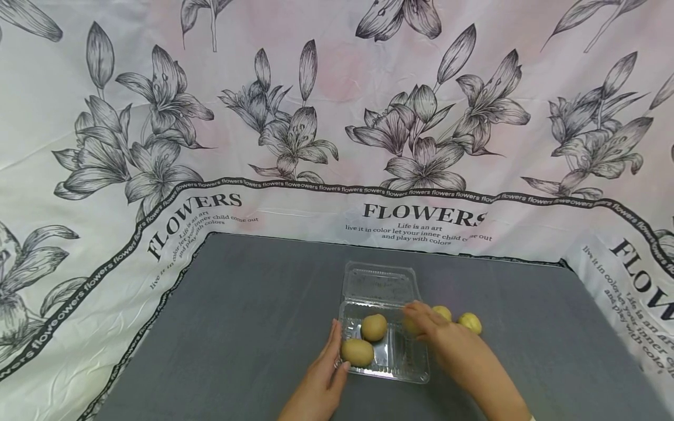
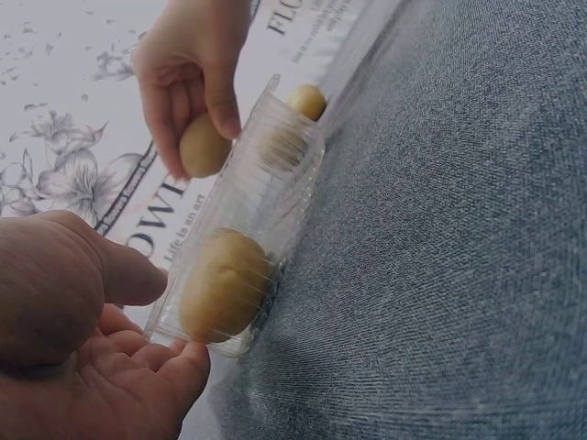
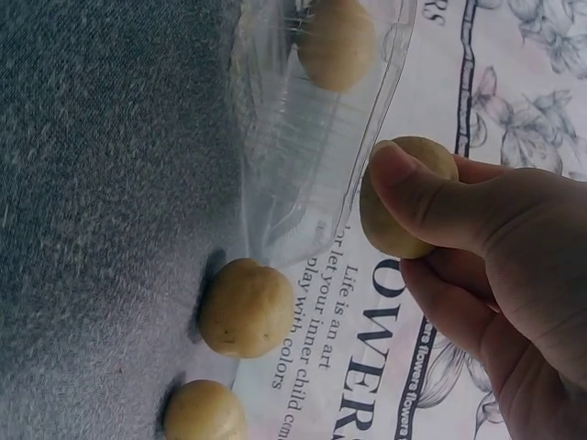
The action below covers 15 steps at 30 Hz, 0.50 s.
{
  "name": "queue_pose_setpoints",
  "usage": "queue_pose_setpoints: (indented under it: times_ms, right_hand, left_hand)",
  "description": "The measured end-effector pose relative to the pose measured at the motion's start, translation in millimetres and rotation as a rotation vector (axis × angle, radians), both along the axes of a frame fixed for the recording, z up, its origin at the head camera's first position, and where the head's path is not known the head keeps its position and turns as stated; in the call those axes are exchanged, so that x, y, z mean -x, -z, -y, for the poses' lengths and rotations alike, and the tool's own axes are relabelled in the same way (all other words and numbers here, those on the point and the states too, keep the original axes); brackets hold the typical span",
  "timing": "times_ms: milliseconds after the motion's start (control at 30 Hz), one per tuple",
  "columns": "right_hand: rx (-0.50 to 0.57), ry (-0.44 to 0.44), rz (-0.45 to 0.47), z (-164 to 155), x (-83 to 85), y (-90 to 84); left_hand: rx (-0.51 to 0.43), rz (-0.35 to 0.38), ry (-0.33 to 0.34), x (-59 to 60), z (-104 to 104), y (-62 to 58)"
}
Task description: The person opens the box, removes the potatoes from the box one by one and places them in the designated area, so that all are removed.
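Note:
A clear plastic clamshell box (image 1: 389, 376) lies with its lid (image 1: 378, 283) folded back. Two potatoes sit in its left half: a rounder potato (image 1: 374, 327) and, in front, a longer potato (image 1: 358, 353). My left hand (image 1: 320, 377) holds the box at its left front corner, thumb at the rim and fingertips low on the wall in the left wrist view. Over the right side of the box, my right hand (image 1: 447, 339) grips another potato (image 3: 413, 206) between thumb and fingers. In the head view that hand largely covers it.
Two more potatoes, one (image 1: 442, 312) partly behind my right hand and another (image 1: 470, 323) farther right, lie on the dark grey tabletop (image 1: 253, 327). A flower-printed cloth (image 1: 316, 146) rises behind the table and along its sides.

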State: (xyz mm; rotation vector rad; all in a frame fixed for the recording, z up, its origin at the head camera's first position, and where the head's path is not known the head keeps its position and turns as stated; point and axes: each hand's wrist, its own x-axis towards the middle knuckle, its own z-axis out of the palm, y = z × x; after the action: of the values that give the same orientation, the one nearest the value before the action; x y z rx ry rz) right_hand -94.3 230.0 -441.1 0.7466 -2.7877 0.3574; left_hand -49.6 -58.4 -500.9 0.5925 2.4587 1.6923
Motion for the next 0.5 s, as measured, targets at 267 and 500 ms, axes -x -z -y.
queue_pose_setpoints:
  times_ms: [267, 500]
  right_hand:
    - [0.045, -0.024, -0.067, -6, 1.9, 4.5]
    - [0.034, 0.013, -0.056, -11, 0.8, 4.9]
  left_hand:
    - [-0.009, -0.025, 0.001, 0.1, 0, 0.1]
    - [-0.005, -0.033, -0.004, 0.2, -1, 1.2]
